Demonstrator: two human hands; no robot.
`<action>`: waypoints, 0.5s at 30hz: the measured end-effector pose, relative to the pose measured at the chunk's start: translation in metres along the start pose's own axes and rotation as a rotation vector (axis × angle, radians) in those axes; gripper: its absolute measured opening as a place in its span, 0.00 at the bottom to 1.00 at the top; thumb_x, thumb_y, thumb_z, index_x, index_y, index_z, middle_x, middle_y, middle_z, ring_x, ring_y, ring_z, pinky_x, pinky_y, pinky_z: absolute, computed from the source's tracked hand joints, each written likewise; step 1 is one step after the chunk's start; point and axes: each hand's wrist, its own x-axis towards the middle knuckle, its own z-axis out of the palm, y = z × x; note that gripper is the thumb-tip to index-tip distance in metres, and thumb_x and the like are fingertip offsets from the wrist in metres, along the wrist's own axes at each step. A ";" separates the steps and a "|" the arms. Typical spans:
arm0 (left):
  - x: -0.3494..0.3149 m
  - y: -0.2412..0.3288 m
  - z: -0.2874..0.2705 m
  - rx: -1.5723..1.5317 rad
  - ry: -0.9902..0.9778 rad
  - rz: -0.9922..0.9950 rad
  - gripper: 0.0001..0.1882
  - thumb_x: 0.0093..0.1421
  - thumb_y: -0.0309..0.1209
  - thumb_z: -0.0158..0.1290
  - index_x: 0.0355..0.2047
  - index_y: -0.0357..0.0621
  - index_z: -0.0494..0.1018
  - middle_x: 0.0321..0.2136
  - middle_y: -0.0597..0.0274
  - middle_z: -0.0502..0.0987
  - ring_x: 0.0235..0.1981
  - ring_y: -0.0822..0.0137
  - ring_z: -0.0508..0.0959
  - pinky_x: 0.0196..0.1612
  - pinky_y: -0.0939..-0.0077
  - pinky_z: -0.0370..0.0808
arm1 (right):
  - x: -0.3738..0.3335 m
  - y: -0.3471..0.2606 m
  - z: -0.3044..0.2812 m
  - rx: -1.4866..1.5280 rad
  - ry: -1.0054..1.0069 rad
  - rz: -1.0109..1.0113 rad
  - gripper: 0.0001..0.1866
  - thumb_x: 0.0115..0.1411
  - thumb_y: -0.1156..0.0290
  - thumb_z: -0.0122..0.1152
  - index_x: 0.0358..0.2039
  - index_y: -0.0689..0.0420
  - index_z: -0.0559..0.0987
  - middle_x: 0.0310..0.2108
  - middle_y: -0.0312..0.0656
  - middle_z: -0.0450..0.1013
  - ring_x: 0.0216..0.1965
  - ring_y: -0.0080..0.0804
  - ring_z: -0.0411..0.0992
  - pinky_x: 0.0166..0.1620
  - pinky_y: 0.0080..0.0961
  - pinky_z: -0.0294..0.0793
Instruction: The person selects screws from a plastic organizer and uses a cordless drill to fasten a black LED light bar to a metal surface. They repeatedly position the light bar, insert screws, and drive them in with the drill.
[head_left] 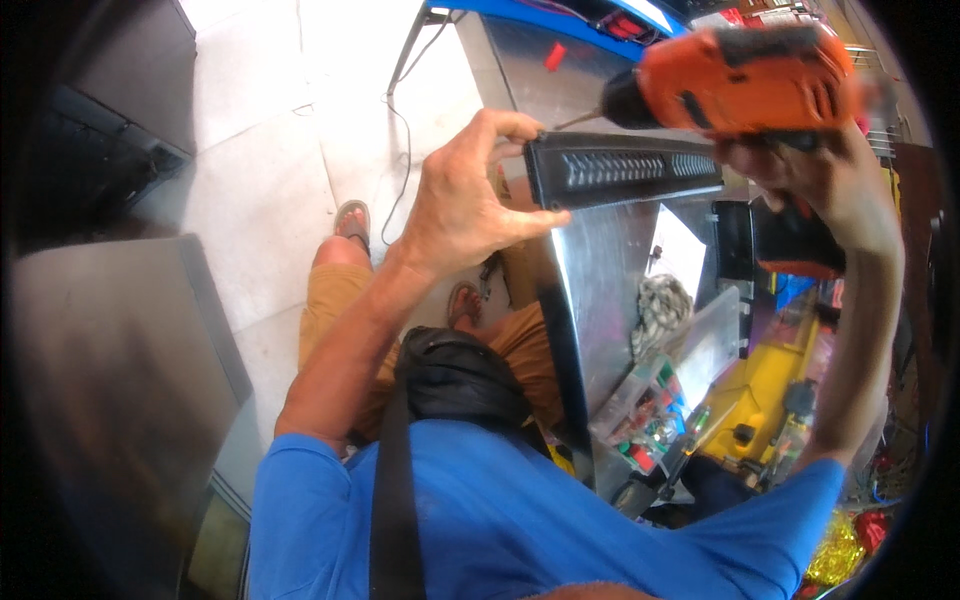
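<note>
My left hand point(465, 195) grips the left end of a long black panel point(630, 170) with vent slots, thumb at its lower corner and fingers at its upper corner. My right hand point(815, 180) is closed around the handle of an orange and black cordless drill point(745, 80), slightly blurred. The drill lies nearly level, its thin bit point(582, 119) pointing left to the panel's upper left corner, close to my left fingertips. Whether the bit touches the panel or a screw there, I cannot tell. The panel is held above a metal-topped table point(590, 300).
On the table lie a bundle of cord point(662, 305), a white sheet point(677, 250) and a clear parts organizer point(640, 420). A yellow case point(765, 400) with tools sits at the right. Grey cabinets point(120, 340) stand at left; a cable point(405, 150) trails over the floor.
</note>
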 end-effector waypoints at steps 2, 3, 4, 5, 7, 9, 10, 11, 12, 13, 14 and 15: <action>-0.001 0.002 -0.001 0.016 -0.002 -0.014 0.38 0.41 0.31 0.78 0.51 0.40 0.71 0.48 0.49 0.79 0.53 0.57 0.81 0.59 0.58 0.81 | -0.019 0.021 0.000 0.114 0.077 -0.077 0.23 0.56 0.65 0.77 0.50 0.58 0.82 0.33 0.37 0.81 0.26 0.20 0.75 0.24 0.17 0.70; 0.000 0.003 0.000 0.011 0.002 -0.022 0.38 0.41 0.31 0.78 0.51 0.40 0.71 0.48 0.49 0.79 0.53 0.57 0.81 0.59 0.58 0.81 | -0.030 0.032 -0.001 0.166 0.117 -0.116 0.23 0.56 0.64 0.78 0.50 0.58 0.81 0.36 0.38 0.82 0.29 0.20 0.77 0.24 0.18 0.71; 0.000 0.003 0.000 0.007 0.006 -0.030 0.38 0.41 0.31 0.78 0.51 0.39 0.71 0.49 0.50 0.79 0.54 0.58 0.81 0.59 0.59 0.81 | -0.034 0.038 0.010 0.211 0.164 -0.165 0.23 0.57 0.64 0.78 0.50 0.58 0.81 0.36 0.39 0.82 0.30 0.20 0.77 0.24 0.18 0.71; 0.001 0.005 0.001 0.003 0.004 -0.033 0.38 0.41 0.31 0.78 0.51 0.39 0.71 0.49 0.50 0.79 0.54 0.58 0.81 0.60 0.59 0.81 | -0.040 0.043 0.020 0.253 0.215 -0.216 0.23 0.57 0.63 0.78 0.49 0.59 0.81 0.36 0.39 0.82 0.30 0.20 0.77 0.25 0.18 0.71; 0.004 0.008 -0.001 -0.001 -0.004 -0.045 0.39 0.41 0.31 0.78 0.52 0.39 0.70 0.50 0.50 0.78 0.54 0.58 0.81 0.60 0.59 0.80 | -0.042 0.045 0.026 0.292 0.194 -0.155 0.23 0.56 0.63 0.78 0.49 0.59 0.81 0.33 0.37 0.81 0.28 0.19 0.76 0.24 0.18 0.71; 0.004 0.010 -0.002 0.013 -0.004 -0.057 0.40 0.40 0.31 0.78 0.52 0.39 0.70 0.50 0.49 0.78 0.54 0.57 0.81 0.60 0.59 0.80 | -0.032 0.044 0.026 0.298 0.124 -0.070 0.24 0.56 0.62 0.79 0.49 0.59 0.81 0.31 0.35 0.80 0.25 0.18 0.73 0.24 0.18 0.70; 0.004 0.011 -0.001 0.020 -0.004 -0.063 0.41 0.40 0.32 0.79 0.53 0.38 0.69 0.51 0.48 0.78 0.54 0.57 0.81 0.60 0.59 0.80 | -0.026 0.044 0.024 0.289 0.079 -0.019 0.24 0.56 0.62 0.79 0.49 0.60 0.81 0.29 0.34 0.79 0.23 0.18 0.72 0.24 0.18 0.70; 0.004 0.011 0.000 0.025 0.001 -0.074 0.42 0.40 0.32 0.79 0.53 0.38 0.69 0.51 0.48 0.78 0.54 0.57 0.80 0.60 0.59 0.80 | -0.020 0.046 0.026 0.303 0.092 -0.021 0.25 0.55 0.61 0.80 0.48 0.60 0.81 0.26 0.31 0.76 0.20 0.17 0.69 0.23 0.19 0.69; 0.004 0.012 0.000 0.033 0.006 -0.073 0.43 0.40 0.32 0.79 0.54 0.38 0.69 0.51 0.47 0.78 0.55 0.56 0.80 0.60 0.59 0.80 | -0.018 0.044 0.025 0.297 0.096 -0.042 0.25 0.55 0.61 0.80 0.48 0.60 0.81 0.25 0.31 0.76 0.20 0.17 0.69 0.23 0.19 0.69; 0.004 0.012 -0.001 0.040 0.010 -0.071 0.44 0.40 0.32 0.79 0.55 0.37 0.68 0.51 0.47 0.77 0.55 0.56 0.80 0.61 0.59 0.80 | -0.016 0.041 0.025 0.291 0.100 -0.063 0.25 0.55 0.60 0.80 0.47 0.60 0.81 0.25 0.31 0.76 0.20 0.17 0.69 0.22 0.19 0.69; 0.004 0.012 -0.001 0.043 0.014 -0.071 0.45 0.39 0.32 0.79 0.56 0.37 0.68 0.51 0.46 0.77 0.55 0.56 0.80 0.61 0.59 0.80 | -0.015 0.038 0.025 0.283 0.104 -0.080 0.25 0.55 0.60 0.80 0.47 0.60 0.81 0.25 0.31 0.76 0.20 0.17 0.69 0.22 0.19 0.68; 0.003 0.012 -0.001 0.049 0.014 -0.075 0.46 0.39 0.33 0.79 0.57 0.36 0.67 0.52 0.46 0.77 0.55 0.56 0.80 0.61 0.59 0.80 | -0.014 0.036 0.026 0.292 0.102 -0.074 0.25 0.55 0.60 0.80 0.47 0.60 0.81 0.25 0.32 0.76 0.20 0.17 0.69 0.22 0.19 0.68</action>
